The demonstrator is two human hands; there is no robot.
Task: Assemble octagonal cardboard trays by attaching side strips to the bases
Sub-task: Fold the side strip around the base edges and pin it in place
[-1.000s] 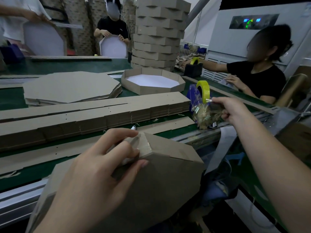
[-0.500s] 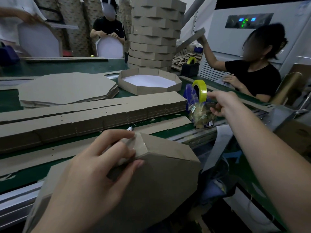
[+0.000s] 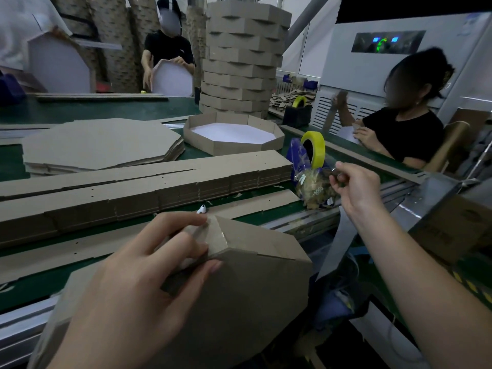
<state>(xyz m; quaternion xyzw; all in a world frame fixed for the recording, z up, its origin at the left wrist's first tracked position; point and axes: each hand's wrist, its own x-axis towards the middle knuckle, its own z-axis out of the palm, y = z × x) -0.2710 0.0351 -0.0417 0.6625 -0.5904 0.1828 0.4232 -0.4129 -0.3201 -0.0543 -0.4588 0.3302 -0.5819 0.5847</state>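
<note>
At the near edge of the bench (image 3: 32, 286) the left hand (image 3: 149, 283) clamps its fingers over a corner of the tray (image 3: 239, 302), likely to hold the side strip (image 3: 253, 241) joint closed; at the right end the right hand (image 3: 356, 187) pinches what seems a tape end (image 3: 332, 170) from the tape roll (image 3: 315, 149)

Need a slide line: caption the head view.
Left hand grips a part-built octagonal tray; right hand pinches tape at the yellow-roll dispenser.
</note>
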